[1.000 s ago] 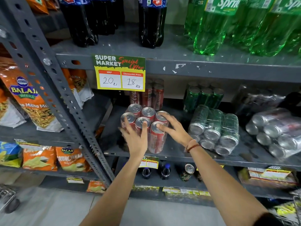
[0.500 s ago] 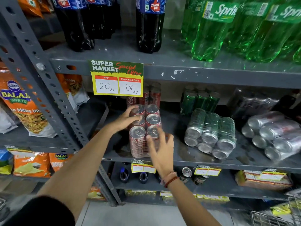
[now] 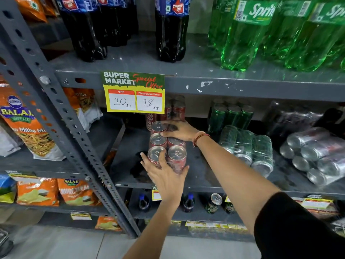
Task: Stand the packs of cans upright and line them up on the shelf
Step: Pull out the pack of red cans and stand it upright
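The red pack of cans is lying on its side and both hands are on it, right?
Not quite. The head view shows the red pack of cans standing upright, tops facing up. Both hands are on it: left hand at the front, right hand on top.

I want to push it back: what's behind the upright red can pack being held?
Behind the shrink-wrapped red can pack stand more tall red cans; the yellow price sign hides their left side.

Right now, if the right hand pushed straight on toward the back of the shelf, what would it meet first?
Probably the upright red cans standing behind the red can pack under the right hand; the depth between them is unclear.
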Tool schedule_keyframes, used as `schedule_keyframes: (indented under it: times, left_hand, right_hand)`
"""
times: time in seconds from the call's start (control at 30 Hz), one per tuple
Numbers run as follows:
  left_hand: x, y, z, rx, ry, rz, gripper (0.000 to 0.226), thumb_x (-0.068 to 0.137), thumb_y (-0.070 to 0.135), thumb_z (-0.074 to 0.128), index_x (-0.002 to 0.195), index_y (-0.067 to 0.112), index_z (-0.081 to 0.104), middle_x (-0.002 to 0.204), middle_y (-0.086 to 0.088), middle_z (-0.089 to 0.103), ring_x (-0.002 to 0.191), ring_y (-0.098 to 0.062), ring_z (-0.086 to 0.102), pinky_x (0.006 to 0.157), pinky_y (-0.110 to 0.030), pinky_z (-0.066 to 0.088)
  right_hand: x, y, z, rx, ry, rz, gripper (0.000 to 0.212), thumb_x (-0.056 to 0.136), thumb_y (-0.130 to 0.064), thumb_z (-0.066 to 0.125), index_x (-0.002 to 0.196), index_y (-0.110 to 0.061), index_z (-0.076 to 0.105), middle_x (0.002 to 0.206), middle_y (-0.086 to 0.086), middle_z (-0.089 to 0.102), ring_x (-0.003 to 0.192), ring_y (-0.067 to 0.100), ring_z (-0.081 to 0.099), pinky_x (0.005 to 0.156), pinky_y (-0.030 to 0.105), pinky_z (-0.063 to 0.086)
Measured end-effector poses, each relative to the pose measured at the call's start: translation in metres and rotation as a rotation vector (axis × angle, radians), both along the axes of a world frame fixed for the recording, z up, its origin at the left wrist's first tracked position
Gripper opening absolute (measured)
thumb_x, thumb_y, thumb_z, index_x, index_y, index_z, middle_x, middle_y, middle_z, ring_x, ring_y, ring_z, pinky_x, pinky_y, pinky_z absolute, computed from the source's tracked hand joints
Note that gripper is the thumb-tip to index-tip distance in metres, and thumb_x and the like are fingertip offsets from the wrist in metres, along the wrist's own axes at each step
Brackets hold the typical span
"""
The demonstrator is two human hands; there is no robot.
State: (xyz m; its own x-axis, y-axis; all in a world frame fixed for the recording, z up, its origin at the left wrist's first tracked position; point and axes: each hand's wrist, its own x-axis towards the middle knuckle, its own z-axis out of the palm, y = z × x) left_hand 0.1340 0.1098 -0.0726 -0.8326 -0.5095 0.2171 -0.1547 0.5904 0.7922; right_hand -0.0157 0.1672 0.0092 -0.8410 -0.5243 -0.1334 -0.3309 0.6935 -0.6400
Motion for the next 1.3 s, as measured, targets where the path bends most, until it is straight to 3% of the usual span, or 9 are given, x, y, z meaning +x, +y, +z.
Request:
schedule_keyframes:
  times: [0.13,0.27,0.47,0.53,0.63,1.03,1.1,1.2,1.3]
  left_hand:
    - [-0.005,-0.044,-0.003,-0.053,0.054,-0.124,0.103,0.049,0.044,0.085,0.130,0.027,0.025,0.152,-0.022,-0.005,0.139,-0.047,0.013,0.109,-0.056,0.031]
    - [-0.022,-0.098,0.017,0.072,-0.113,-0.319,0.099,0.043,0.037,0.087,0.118,0.042,0.023,0.152,-0.022,-0.005,0.137,-0.048,0.021,0.108,-0.055,0.033]
    - [-0.066,-0.149,0.036,0.042,-0.245,-0.486,0.098,0.048,0.008,0.085,0.127,0.038,0.033,0.127,-0.010,0.052,0.117,-0.030,0.054,0.100,-0.053,0.043]
    - [-0.080,-0.160,0.034,-0.001,-0.271,-0.517,0.102,0.048,0.008,0.084,0.127,0.046,0.031,0.120,-0.007,0.060,0.111,-0.028,0.059,0.096,-0.052,0.046]
    - [-0.071,-0.154,0.054,-0.066,-0.282,-0.503,0.095,0.055,0.002,0.081,0.131,0.035,0.034,0.113,-0.006,0.062,0.104,-0.026,0.061,0.092,-0.041,0.049]
    - [-0.070,-0.146,0.056,-0.126,-0.283,-0.460,0.091,0.064,0.008,0.080,0.138,0.027,0.031,0.127,-0.007,0.056,0.112,-0.025,0.055,0.087,-0.030,0.042]
    - [-0.075,-0.136,0.057,-0.125,-0.369,-0.435,0.101,0.063,0.017,0.079,0.141,0.036,0.018,0.149,-0.008,0.034,0.132,-0.029,0.038,0.103,-0.043,0.038]
    - [-0.079,-0.102,0.068,-0.268,-0.455,-0.338,0.097,0.072,0.020,0.072,0.144,0.038,0.010,0.158,-0.015,-0.007,0.144,-0.039,-0.006,0.113,-0.062,0.010]
    - [-0.076,-0.048,0.092,-0.351,-0.341,-0.387,0.082,0.078,0.026,0.066,0.144,0.031,0.019,0.156,-0.017,0.004,0.144,-0.038,-0.003,0.113,-0.060,0.008]
  right_hand:
    - [0.003,0.002,-0.012,-0.034,0.121,-0.078,0.063,0.082,-0.055,0.060,0.138,-0.032,0.045,0.152,0.004,0.037,0.141,0.026,0.029,0.115,0.030,0.015]
    - [0.016,0.002,-0.022,-0.103,0.163,-0.247,0.062,0.080,-0.057,0.061,0.136,-0.035,0.046,0.144,0.013,0.041,0.133,0.032,0.037,0.111,0.037,0.030]
    - [0.059,-0.011,-0.028,-0.158,0.222,-0.510,0.066,0.084,-0.057,0.054,0.140,-0.026,0.041,0.126,0.020,0.039,0.108,0.045,0.055,0.093,0.043,0.046]
    - [0.071,-0.019,-0.033,-0.181,0.265,-0.587,0.064,0.086,-0.058,0.053,0.139,-0.024,0.042,0.121,0.019,0.040,0.107,0.045,0.053,0.088,0.042,0.048]
    - [0.082,-0.028,-0.041,-0.211,0.292,-0.667,0.063,0.087,-0.056,0.052,0.140,-0.024,0.041,0.117,0.019,0.041,0.108,0.043,0.049,0.088,0.042,0.047]
    - [0.083,-0.021,-0.036,-0.196,0.193,-0.634,0.068,0.089,-0.057,0.047,0.146,-0.025,0.031,0.127,0.021,0.041,0.124,0.040,0.039,0.095,0.044,0.043]
    - [0.084,-0.006,-0.029,-0.227,0.176,-0.604,0.068,0.088,-0.055,0.050,0.146,-0.024,0.030,0.133,0.022,0.038,0.128,0.041,0.037,0.099,0.043,0.040]
    - [0.086,0.036,-0.014,-0.304,0.269,-0.683,0.067,0.088,-0.052,0.053,0.144,-0.019,0.034,0.138,0.023,0.036,0.132,0.040,0.033,0.104,0.041,0.035]
    - [0.084,0.097,-0.003,-0.357,0.405,-0.844,0.063,0.088,-0.046,0.057,0.139,-0.013,0.042,0.130,0.023,0.041,0.125,0.040,0.038,0.106,0.038,0.032]
